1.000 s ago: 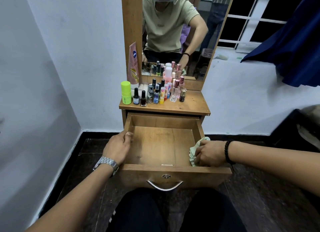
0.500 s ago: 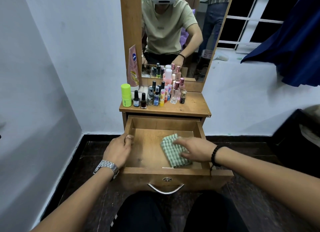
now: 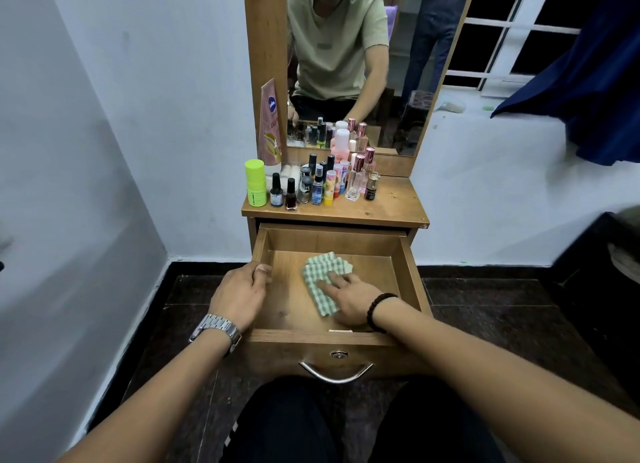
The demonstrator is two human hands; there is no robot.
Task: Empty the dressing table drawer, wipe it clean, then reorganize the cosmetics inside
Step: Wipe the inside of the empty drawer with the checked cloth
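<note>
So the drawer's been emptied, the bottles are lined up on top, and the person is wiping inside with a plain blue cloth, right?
Almost. The head view shows the cloth is green-and-white checked, not plain blue. The rest holds: the drawer is emptied, the bottles stand on top, and the right hand wipes inside.

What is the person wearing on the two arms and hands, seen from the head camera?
The left hand has a silver metal link watch on its wrist. The right hand has a black beaded bracelet on its wrist. Both forearms are bare, with no sleeves in sight, and neither hand wears a glove.
</note>
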